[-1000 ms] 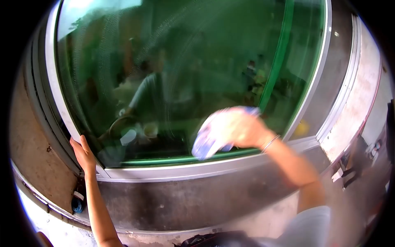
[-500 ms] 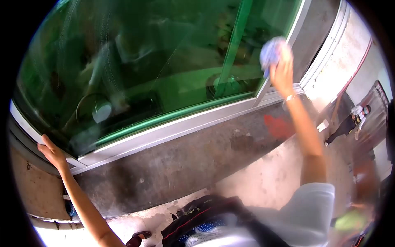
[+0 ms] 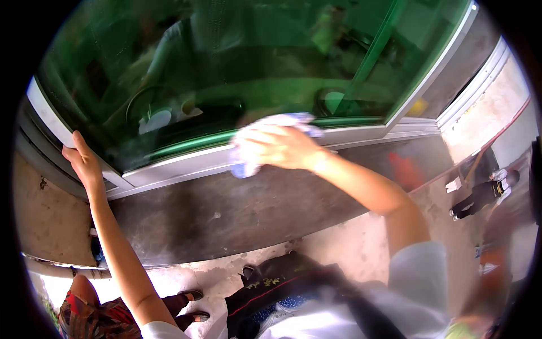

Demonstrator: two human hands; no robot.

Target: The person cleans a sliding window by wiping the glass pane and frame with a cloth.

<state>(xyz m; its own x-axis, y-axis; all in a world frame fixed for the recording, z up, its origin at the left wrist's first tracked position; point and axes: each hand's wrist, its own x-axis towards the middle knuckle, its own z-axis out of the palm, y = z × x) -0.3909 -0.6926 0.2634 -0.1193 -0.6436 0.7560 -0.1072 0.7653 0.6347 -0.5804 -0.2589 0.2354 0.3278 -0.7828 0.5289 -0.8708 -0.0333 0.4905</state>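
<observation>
My right hand [image 3: 279,146] presses a crumpled white-and-blue cloth [image 3: 245,161] against the lower rail of a sliding window, partly blurred by motion. The window has a dark green glass pane [image 3: 226,68] and a silver metal frame [image 3: 164,166]. At the left, my left hand [image 3: 86,164] grips the upright edge of that frame, thumb on the front side and fingers around the edge. The glass reflects an arm and some round objects.
A dark stained concrete ledge [image 3: 186,220] runs below the window. A person in dark trousers [image 3: 477,198] stands far right. Another person in patterned clothing [image 3: 101,316] is close at lower left. A reddish patch [image 3: 405,169] marks the ledge's right part.
My right hand and the cloth have swept from the window's right upright down and left to the bottom rail. My left hand still holds the frame. The person at lower left shows more.
</observation>
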